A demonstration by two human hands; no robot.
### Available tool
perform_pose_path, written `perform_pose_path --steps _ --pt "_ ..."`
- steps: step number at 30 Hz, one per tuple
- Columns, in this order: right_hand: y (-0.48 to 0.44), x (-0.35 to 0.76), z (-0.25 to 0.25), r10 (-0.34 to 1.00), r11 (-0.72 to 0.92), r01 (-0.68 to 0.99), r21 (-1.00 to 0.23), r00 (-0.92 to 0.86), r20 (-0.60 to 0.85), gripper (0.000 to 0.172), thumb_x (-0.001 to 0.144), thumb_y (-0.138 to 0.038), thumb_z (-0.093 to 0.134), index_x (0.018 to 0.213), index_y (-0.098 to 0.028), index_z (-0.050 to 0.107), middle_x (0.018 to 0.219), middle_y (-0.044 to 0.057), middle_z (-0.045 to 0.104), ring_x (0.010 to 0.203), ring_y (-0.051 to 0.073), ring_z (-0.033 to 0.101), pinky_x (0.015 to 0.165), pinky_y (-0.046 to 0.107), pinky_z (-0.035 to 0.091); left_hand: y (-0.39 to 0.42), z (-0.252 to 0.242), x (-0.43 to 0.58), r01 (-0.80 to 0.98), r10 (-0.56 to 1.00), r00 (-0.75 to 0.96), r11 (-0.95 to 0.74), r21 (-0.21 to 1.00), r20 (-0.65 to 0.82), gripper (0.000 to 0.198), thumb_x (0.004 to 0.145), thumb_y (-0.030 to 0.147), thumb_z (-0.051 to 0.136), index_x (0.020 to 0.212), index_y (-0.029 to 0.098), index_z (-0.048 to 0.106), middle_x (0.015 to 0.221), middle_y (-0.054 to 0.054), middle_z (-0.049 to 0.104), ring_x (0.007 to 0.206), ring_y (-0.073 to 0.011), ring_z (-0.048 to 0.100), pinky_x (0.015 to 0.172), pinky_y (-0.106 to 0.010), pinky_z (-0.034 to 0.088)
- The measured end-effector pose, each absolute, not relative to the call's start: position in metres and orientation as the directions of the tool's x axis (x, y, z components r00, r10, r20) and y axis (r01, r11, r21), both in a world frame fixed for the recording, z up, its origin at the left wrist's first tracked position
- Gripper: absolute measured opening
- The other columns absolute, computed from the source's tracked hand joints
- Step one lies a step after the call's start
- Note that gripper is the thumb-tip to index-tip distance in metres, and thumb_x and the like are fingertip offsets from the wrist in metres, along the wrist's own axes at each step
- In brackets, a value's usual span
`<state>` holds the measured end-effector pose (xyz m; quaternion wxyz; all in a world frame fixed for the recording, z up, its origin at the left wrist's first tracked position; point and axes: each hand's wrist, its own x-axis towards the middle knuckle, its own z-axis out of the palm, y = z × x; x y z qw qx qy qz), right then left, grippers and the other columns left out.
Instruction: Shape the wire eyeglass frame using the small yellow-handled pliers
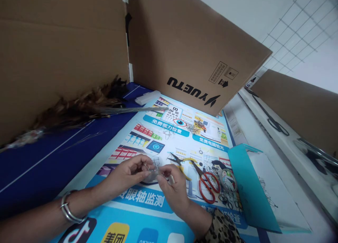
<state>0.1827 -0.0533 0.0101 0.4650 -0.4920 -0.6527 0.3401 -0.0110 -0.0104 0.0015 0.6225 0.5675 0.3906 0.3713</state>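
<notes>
In head view, over the surface [144, 216], the left hand [133, 171] and right hand [174, 186] are holding a clear piece [151, 177] between them, fingers of both clamping it. Pliers [181, 161] are lying just beyond; scissors [207, 181] are resting to their right.

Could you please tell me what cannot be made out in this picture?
Head view:
- Clear item: partly covered by the left hand and right hand; exact shape blurred.
- Cardboard panel's small print: too small to read.
- Wire pieces in teal box: too small to count.
- Leopard-print sleeve: cut off by bottom edge.
</notes>
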Motion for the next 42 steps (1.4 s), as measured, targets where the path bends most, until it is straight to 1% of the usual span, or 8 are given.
perform_pose_path --steps 9,11,14,17,20,25,30,42 --pt "-0.047 0.189 0.004 0.851 0.499 0.511 -0.700 -0.136 0.508 0.008 0.091 -0.023 0.061 0.096 -0.024 0.067 0.090 0.006 0.066 0.087 0.021 0.062 0.078 0.035 0.051 -0.010 -0.004 -0.012 -0.006 0.905 0.419 0.079 0.997 -0.069 0.009 0.081 0.027 0.065 0.085 0.019 0.062 0.077 0.001 0.058 0.071 -0.0162 0.055 0.064 -0.027 0.044" --pt "-0.046 0.191 0.004 0.795 0.560 0.584 -0.587 -0.181 0.578 0.009 0.092 -0.021 0.060 0.097 -0.024 0.067 0.087 0.006 0.065 0.083 0.020 0.061 0.076 0.036 0.050 -0.010 -0.008 -0.012 -0.003 0.902 0.425 0.088 0.996 -0.078 0.010 0.082 0.028 0.066 0.084 0.019 0.062 0.076 0.001 0.057 0.070 -0.0158 0.054 0.063 -0.027 0.044" --pt "-0.047 0.194 0.008 0.674 0.647 0.703 -0.295 -0.347 0.652 0.016 0.091 -0.014 0.058 0.101 -0.023 0.066 0.081 0.006 0.065 0.077 0.021 0.058 0.070 0.037 0.045 -0.009 -0.014 -0.013 0.005 0.898 0.431 0.091 0.996 -0.084 0.012 0.082 0.030 0.067 0.083 0.019 0.062 0.073 0.002 0.057 0.068 -0.0152 0.054 0.062 -0.026 0.044" --pt "-0.051 0.197 0.017 0.563 0.721 0.693 -0.023 -0.565 0.603 0.024 0.091 -0.009 0.054 0.107 -0.024 0.065 0.081 0.006 0.066 0.075 0.020 0.058 0.068 0.037 0.042 -0.010 -0.017 -0.012 0.044 0.899 0.434 0.048 0.998 -0.062 0.010 0.082 0.028 0.066 0.084 0.019 0.063 0.074 0.001 0.060 0.070 -0.0163 0.056 0.064 -0.027 0.046" --pt "-0.052 0.196 0.022 0.514 0.752 0.657 0.060 -0.640 0.571 0.022 0.092 -0.010 0.054 0.106 -0.023 0.064 0.083 0.006 0.066 0.074 0.020 0.057 0.067 0.036 0.040 -0.011 -0.015 -0.012 0.083 0.893 0.447 0.011 0.997 -0.047 0.008 0.083 0.026 0.065 0.085 0.019 0.064 0.077 -0.001 0.063 0.074 -0.0179 0.058 0.067 -0.029 0.049" --pt "-0.049 0.191 0.013 0.580 0.677 0.735 -0.040 -0.498 0.645 0.012 0.091 -0.011 0.055 0.092 -0.019 0.063 0.070 0.002 0.060 0.066 0.016 0.052 0.063 0.032 0.037 -0.012 -0.008 -0.012 0.121 0.909 0.416 -0.033 0.992 -0.021 0.009 0.083 0.027 0.064 0.087 0.019 0.066 0.081 -0.002 0.067 0.076 -0.0190 0.061 0.068 -0.029 0.050" --pt "-0.048 0.188 0.004 0.655 0.654 0.730 -0.200 -0.413 0.632 0.011 0.093 -0.018 0.055 0.086 -0.019 0.064 0.073 0.003 0.062 0.069 0.017 0.054 0.067 0.033 0.040 -0.012 -0.009 -0.014 0.053 0.909 0.416 0.000 0.999 -0.022 0.011 0.084 0.029 0.064 0.089 0.019 0.066 0.082 -0.001 0.066 0.075 -0.0179 0.060 0.067 -0.028 0.049" --pt "-0.048 0.185 0.005 0.799 0.574 0.562 -0.595 -0.222 0.559 0.008 0.090 -0.021 0.060 0.085 -0.019 0.066 0.077 0.004 0.065 0.074 0.017 0.059 0.071 0.030 0.046 -0.008 -0.017 -0.016 -0.048 0.872 0.480 0.135 0.990 -0.095 0.013 0.087 0.031 0.064 0.092 0.019 0.063 0.085 0.000 0.063 0.076 -0.0154 0.056 0.067 -0.027 0.044"
